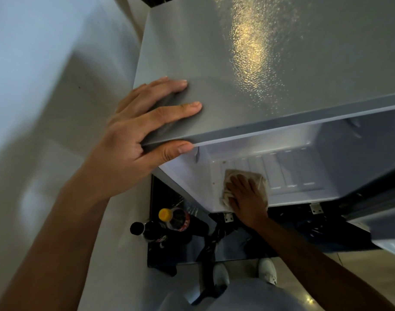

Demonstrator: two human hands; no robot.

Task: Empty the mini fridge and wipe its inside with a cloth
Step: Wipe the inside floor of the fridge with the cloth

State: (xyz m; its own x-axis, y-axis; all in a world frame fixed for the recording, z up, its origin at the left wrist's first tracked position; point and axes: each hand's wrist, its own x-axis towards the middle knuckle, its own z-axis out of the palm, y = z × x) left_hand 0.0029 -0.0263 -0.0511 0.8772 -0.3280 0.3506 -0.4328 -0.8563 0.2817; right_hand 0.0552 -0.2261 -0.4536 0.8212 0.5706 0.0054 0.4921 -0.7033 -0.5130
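Note:
I look straight down on the grey mini fridge (pixel 270 63), whose top fills the upper view. My left hand (pixel 142 131) grips its front left corner, fingers on top and thumb under the edge. Below the edge the white inside (pixel 292 167) shows, with a ribbed floor. My right hand (pixel 248 198) presses a beige cloth (pixel 257 177) flat on that floor near the front left. The fridge interior that I can see holds nothing else. The open door (pixel 384 230) is at the lower right.
Two dark bottles stand on a dark glossy surface below the fridge at the left: one with a yellow cap (pixel 166 214), one with a black cap (pixel 137 228). A pale wall (pixel 46 108) runs along the left. My white shoes (pixel 267 270) stand on the floor.

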